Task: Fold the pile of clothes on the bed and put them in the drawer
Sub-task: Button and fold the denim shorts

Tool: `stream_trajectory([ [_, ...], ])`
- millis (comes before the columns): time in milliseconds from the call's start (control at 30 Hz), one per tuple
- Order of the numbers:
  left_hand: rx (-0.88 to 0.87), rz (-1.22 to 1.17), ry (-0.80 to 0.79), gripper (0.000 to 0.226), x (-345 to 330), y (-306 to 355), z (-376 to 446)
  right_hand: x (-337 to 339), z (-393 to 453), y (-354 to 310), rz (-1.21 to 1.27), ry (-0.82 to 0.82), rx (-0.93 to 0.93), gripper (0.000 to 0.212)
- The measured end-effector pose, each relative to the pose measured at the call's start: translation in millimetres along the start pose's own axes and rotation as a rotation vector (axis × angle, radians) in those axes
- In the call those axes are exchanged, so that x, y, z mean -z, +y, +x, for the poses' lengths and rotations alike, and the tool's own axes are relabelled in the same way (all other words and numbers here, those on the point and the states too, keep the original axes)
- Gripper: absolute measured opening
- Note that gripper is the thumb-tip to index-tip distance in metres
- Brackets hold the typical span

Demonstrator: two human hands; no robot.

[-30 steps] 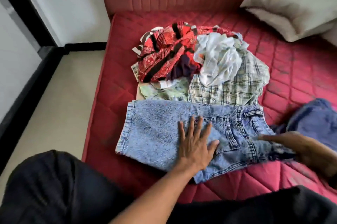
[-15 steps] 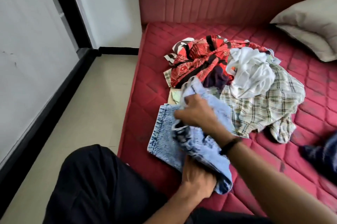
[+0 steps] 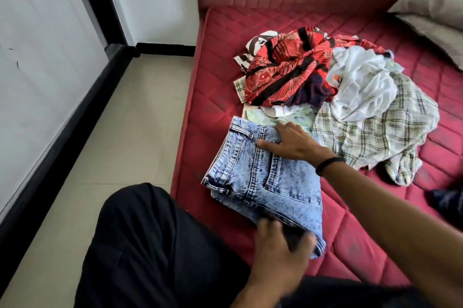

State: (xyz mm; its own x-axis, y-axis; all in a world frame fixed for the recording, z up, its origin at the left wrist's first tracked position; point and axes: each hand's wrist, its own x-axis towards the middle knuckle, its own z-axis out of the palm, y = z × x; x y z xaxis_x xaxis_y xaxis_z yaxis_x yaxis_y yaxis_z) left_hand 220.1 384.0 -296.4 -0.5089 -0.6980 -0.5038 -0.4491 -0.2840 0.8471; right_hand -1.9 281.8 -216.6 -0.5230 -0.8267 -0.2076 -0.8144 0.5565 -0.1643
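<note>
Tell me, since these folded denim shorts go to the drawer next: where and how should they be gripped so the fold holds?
Probably by both short ends, hands sliding under from either side. The denim shorts lie folded as a thick flat stack near the mattress edge; the right hand rests at the waistband end, the left hand holds the near end. Lifting one layer would likely open the fold.

Bed [image 3: 213, 77] — red quilted mattress, bare of sheet. Lying directly on it: folded denim shorts [image 3: 253, 177] near the left edge, a pile of clothes [image 3: 325, 87] just beyond, and a beige pillow [image 3: 433, 14] at the far right.
</note>
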Motion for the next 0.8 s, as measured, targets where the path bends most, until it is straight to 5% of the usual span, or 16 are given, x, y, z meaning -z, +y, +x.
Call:
stream_trajectory([
  [67,0.038,-0.330,0.043,0.097,49,25,-6,-2,0,14,-0.006,-0.027,-0.003,0.103],
  [100,0.153,-0.359,0.116,0.104,47,28,1,0,0,17,0.000,-0.035,-0.003,0.104],
  [267,0.192,-0.419,0.328,0.114,26,40,14,30,-4,26,-0.018,-0.337,-0.076,0.141],
  [433,0.088,-0.243,0.340,0.089,25,28,0,41,-57,69,0.143,-0.498,-0.118,0.090],
  [567,-0.202,-0.124,0.243,0.056,13,33,-12,28,-114,124,0.486,-0.404,-0.090,0.073],
  [800,-0.646,0.132,-0.007,0.059,-64,124,-12,63,-222,235,0.842,0.013,-0.219,0.047],
])
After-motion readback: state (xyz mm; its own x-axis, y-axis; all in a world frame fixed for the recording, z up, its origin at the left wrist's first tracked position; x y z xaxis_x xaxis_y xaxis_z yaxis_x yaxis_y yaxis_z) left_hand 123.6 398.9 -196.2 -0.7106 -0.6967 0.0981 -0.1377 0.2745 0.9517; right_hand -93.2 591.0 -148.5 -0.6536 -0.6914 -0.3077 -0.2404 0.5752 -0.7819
